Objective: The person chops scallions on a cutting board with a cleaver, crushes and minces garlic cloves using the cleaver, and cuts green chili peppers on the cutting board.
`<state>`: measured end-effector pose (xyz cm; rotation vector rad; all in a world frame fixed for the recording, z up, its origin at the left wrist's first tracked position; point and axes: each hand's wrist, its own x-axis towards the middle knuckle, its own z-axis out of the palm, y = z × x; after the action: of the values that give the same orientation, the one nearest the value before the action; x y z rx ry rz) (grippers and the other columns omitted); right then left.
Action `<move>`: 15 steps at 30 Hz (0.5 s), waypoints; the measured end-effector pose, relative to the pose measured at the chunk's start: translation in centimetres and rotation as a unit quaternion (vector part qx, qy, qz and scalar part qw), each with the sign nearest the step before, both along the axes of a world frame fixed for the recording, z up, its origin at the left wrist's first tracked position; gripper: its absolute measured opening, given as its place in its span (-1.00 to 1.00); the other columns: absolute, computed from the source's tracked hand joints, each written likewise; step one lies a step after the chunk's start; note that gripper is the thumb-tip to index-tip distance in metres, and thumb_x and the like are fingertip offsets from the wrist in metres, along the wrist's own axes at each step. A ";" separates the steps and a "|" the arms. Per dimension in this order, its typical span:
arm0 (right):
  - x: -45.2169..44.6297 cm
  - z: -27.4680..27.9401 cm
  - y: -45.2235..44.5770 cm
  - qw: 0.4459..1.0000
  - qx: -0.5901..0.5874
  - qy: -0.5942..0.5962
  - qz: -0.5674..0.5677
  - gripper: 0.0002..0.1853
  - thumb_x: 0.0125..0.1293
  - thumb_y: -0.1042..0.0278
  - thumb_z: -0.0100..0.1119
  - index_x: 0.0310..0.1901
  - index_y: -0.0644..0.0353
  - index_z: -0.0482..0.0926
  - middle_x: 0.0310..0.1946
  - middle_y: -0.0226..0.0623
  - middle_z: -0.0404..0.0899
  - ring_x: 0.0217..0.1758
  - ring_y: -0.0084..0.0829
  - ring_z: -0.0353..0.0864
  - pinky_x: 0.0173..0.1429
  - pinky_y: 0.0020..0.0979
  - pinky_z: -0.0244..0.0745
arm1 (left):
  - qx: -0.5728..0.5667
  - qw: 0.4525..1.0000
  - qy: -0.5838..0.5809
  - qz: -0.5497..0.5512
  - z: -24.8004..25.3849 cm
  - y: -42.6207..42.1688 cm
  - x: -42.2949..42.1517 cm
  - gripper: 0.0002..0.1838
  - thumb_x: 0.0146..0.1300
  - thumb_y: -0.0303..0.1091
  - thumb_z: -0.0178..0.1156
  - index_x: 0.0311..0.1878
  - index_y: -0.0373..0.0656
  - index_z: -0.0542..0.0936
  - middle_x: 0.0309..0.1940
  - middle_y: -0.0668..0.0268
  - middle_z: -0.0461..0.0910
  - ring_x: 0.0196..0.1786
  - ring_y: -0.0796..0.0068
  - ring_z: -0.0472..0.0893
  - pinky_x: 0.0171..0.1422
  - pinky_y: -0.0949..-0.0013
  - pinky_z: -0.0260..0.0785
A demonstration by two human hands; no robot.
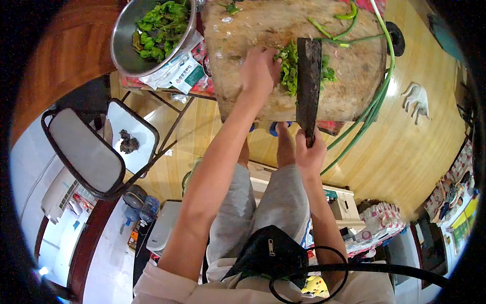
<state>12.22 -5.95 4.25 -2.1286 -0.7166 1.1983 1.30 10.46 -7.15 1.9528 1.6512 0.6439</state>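
My right hand (310, 153) is wrapped round the handle of a dark-bladed cleaver (309, 76). Its broad blade points away from me and lies across a small pile of chopped leafy greens (289, 70), with bits showing on both sides. On the left of the pile, my left hand (260, 74) bends its fingers against the leaves, holding them on the worn wooden cutting board (248, 30). The blade hides part of the greens, and I cannot tell whether its edge touches the board.
Long green onions (389, 76) hang over the board's right edge. Green peppers (347, 15) lie at its far side. A metal bowl (120, 48) of leaves stands left, beside a white packet (185, 73). A folding chair (88, 152) is at left; a white cat (417, 100) lies on the floor.
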 end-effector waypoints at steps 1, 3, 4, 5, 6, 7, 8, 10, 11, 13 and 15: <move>-0.1 0.1 0.1 1.000 -0.008 0.020 -0.008 -0.77 0.36 0.26 0.21 -0.08 0.21 0.61 -0.61 -0.48 0.45 -0.57 -0.67 0.35 -0.49 -0.49 0.29 | -0.005 1.000 0.024 -0.010 0.1 0.3 0.1 -0.71 0.07 -0.33 0.33 -0.11 -0.16 0.64 -0.20 0.07 0.58 -0.03 -0.01 0.55 0.00 0.04 0.44; -0.5 -0.2 0.0 1.000 0.002 -0.004 0.003 -0.77 0.36 0.26 0.21 -0.07 0.21 0.60 -0.62 -0.48 0.44 -0.57 -0.67 0.35 -0.49 -0.49 0.29 | -0.022 1.000 0.016 0.002 0.9 0.9 0.1 -0.72 0.08 -0.31 0.33 -0.12 -0.16 0.65 -0.20 0.07 0.58 -0.06 -0.02 0.56 -0.02 0.04 0.45; -0.6 -0.3 0.0 0.999 0.009 -0.029 0.012 -0.77 0.36 0.26 0.21 -0.06 0.20 0.60 -0.63 -0.49 0.43 -0.57 -0.67 0.35 -0.49 -0.50 0.29 | -0.041 0.999 0.006 0.013 1.3 1.2 -0.2 -0.72 0.08 -0.29 0.33 -0.13 -0.15 0.65 -0.20 0.08 0.58 -0.09 -0.03 0.57 -0.04 0.04 0.46; -0.7 0.0 0.1 0.999 0.011 -0.027 0.015 -0.77 0.36 0.26 0.21 -0.06 0.20 0.60 -0.63 -0.49 0.43 -0.57 -0.67 0.35 -0.49 -0.50 0.29 | -0.038 0.999 0.008 0.016 1.3 1.6 -0.5 -0.72 0.08 -0.29 0.33 -0.13 -0.15 0.65 -0.20 0.08 0.58 -0.09 -0.03 0.57 -0.04 0.04 0.46; -0.7 0.4 0.3 1.000 0.002 -0.012 0.012 -0.77 0.35 0.26 0.21 -0.06 0.20 0.60 -0.63 -0.49 0.43 -0.57 -0.67 0.36 -0.49 -0.50 0.29 | -0.064 0.995 -0.015 0.081 1.2 2.2 -0.9 -0.74 0.11 -0.29 0.31 -0.14 -0.14 0.65 -0.22 0.07 0.59 -0.13 -0.03 0.59 -0.07 0.04 0.47; -0.8 0.6 0.4 1.000 -0.008 0.004 0.009 -0.76 0.35 0.26 0.22 -0.05 0.20 0.60 -0.63 -0.49 0.43 -0.57 -0.67 0.36 -0.49 -0.49 0.29 | -0.090 0.985 -0.037 0.145 1.1 2.5 -1.3 -0.76 0.14 -0.28 0.30 -0.14 -0.14 0.66 -0.23 0.07 0.60 -0.17 -0.04 0.60 -0.10 0.04 0.47; -0.9 0.6 0.4 1.000 -0.008 0.005 0.011 -0.76 0.35 0.26 0.22 -0.05 0.20 0.60 -0.63 -0.49 0.43 -0.57 -0.67 0.36 -0.49 -0.49 0.29 | -0.089 0.985 -0.036 0.147 1.8 2.9 -1.8 -0.76 0.14 -0.28 0.30 -0.14 -0.14 0.66 -0.23 0.07 0.60 -0.17 -0.04 0.60 -0.10 0.04 0.47; -1.0 0.4 0.4 0.999 -0.014 0.005 0.035 -0.78 0.35 0.29 0.20 -0.06 0.21 0.59 -0.63 -0.48 0.43 -0.57 -0.67 0.37 -0.49 -0.49 0.29 | -0.039 0.986 0.029 0.157 3.7 4.1 -2.8 -0.84 0.21 -0.39 0.23 -0.16 -0.19 0.66 -0.42 0.08 0.66 -0.36 0.00 0.63 -0.23 0.09 0.48; -1.2 0.5 0.6 0.999 -0.013 0.004 0.037 -0.78 0.35 0.29 0.20 -0.06 0.21 0.59 -0.63 -0.48 0.43 -0.57 -0.67 0.37 -0.49 -0.49 0.29 | -0.038 0.986 0.029 0.159 3.8 4.5 -3.1 -0.84 0.21 -0.39 0.23 -0.16 -0.19 0.66 -0.42 0.08 0.66 -0.36 0.00 0.63 -0.23 0.09 0.48; -1.7 0.7 1.1 0.998 -0.028 0.019 0.048 -0.80 0.34 0.33 0.18 -0.07 0.22 0.59 -0.64 -0.48 0.43 -0.58 -0.66 0.38 -0.49 -0.47 0.29 | 0.011 0.987 -0.016 0.161 3.8 5.5 -3.9 -0.83 0.22 -0.34 0.24 -0.16 -0.18 0.66 -0.38 0.10 0.67 -0.30 0.08 0.65 -0.19 0.13 0.48; -2.2 -0.3 0.9 0.998 -0.004 -0.006 0.062 -0.82 0.34 0.35 0.17 -0.11 0.23 0.58 -0.65 -0.48 0.43 -0.59 -0.65 0.38 -0.52 -0.47 0.28 | 0.035 0.990 -0.013 0.133 4.2 5.5 -5.1 -0.82 0.22 -0.31 0.25 -0.16 -0.17 0.66 -0.36 0.11 0.67 -0.29 0.09 0.65 -0.17 0.15 0.48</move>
<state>9.99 -5.04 3.98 -2.1260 -0.8621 1.2543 -3.82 15.99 -2.90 1.7780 1.9142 0.8337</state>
